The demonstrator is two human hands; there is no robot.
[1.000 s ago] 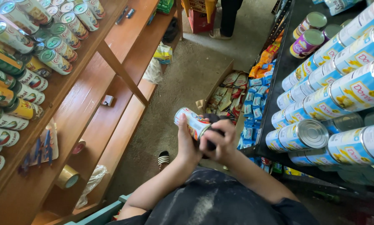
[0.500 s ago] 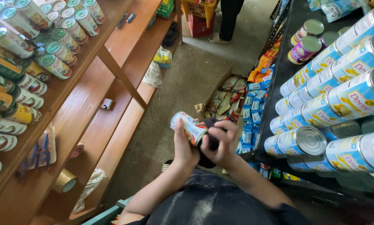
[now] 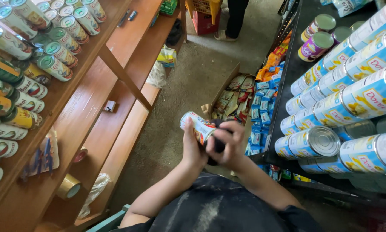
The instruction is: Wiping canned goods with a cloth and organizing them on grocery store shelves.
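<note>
Small tin (image 3: 198, 126), white with red-orange label, held tilted over the floor beside the blue-can shelf (image 3: 347, 107), long axis running up-left from both hands: left hand (image 3: 193, 150) wrapped underneath, right hand (image 3: 227, 144) fingers curled on a dark object against its lower end.

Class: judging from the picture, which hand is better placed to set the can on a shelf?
Probably the left hand: it grips the small cylindrical metal can. The right hand clutches a dark object.
</note>
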